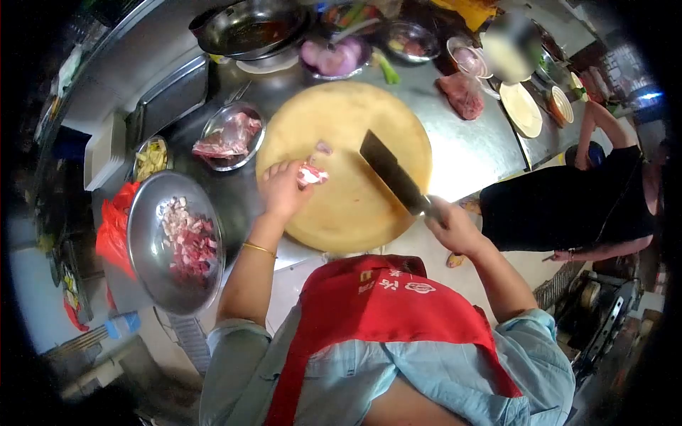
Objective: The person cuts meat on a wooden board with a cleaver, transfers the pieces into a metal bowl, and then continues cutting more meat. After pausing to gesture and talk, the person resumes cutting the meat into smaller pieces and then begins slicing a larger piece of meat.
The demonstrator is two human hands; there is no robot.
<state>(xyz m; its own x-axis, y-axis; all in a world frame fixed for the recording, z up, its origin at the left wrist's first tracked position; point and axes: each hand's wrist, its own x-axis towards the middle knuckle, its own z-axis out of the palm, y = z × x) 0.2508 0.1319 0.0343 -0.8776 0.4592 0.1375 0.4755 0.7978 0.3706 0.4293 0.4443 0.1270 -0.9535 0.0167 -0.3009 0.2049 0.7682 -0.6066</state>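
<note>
My right hand [452,226] is closed round the handle of a cleaver [391,172], whose broad dark blade lies over the right part of a round chopping board [341,106]. At the board's left side, my left hand [284,186] is closed on a small piece of meat [312,175], red with a white patch. A smaller meat scrap [324,147] rests on the board just beyond those fingers. Left of the board, a large metal bowl [150,241] contains chopped meat [188,241] in pale and dark red pieces. Behind it, a smaller metal bowl [229,167] holds a bigger meat cut [231,137].
Purple onions [334,57] fill a bowl behind the board, beside stacked pans [249,30]. A raw meat chunk [462,96] and an oval plate [521,110] lie to the right. Another person [568,199] in black stands at right. A red plastic bag [115,231] hangs at left.
</note>
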